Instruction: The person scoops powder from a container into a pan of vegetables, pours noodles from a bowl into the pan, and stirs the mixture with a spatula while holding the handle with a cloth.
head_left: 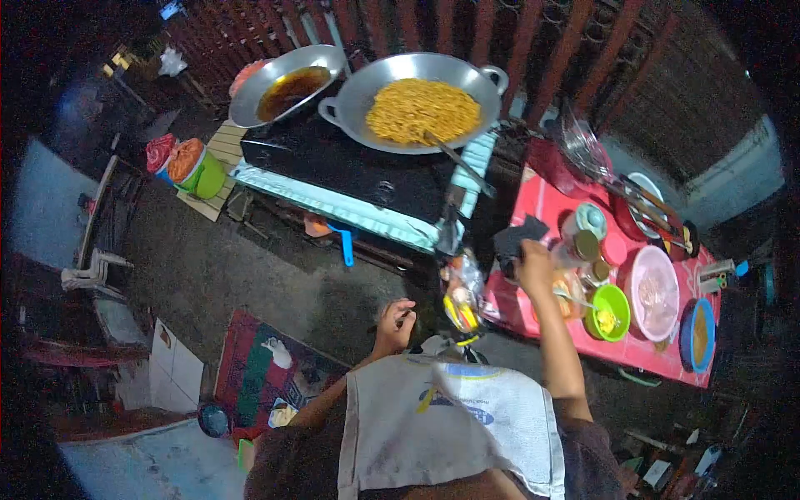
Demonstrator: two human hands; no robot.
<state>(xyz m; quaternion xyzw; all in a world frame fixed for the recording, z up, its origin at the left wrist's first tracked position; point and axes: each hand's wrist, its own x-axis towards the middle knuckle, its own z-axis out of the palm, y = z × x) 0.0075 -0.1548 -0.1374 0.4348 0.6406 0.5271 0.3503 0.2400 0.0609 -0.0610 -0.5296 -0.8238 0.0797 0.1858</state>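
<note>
My right hand (535,267) is closed on a dark cloth (521,237) at the left edge of the red table, beside several jars. In front of my apron (450,408), my left hand (394,327) is held in the air with its fingers loosely curled and apart; I see nothing clearly held in it. Ahead, a large wok (358,108) of yellow-brown noodle-like food (425,108) sits on the black stove (333,171), with a long-handled turner (458,158) resting in it. A second wok (250,104) to its left contains dark oil (292,90).
On the red table (542,196) stand a green bowl (607,332), a pink basin (653,292), a blue-rimmed bowl (701,335), a lidded jar (583,247) and a wire strainer (581,146). Filled buckets (200,177) stand left of the stove. A blue handle (347,247) juts out below it.
</note>
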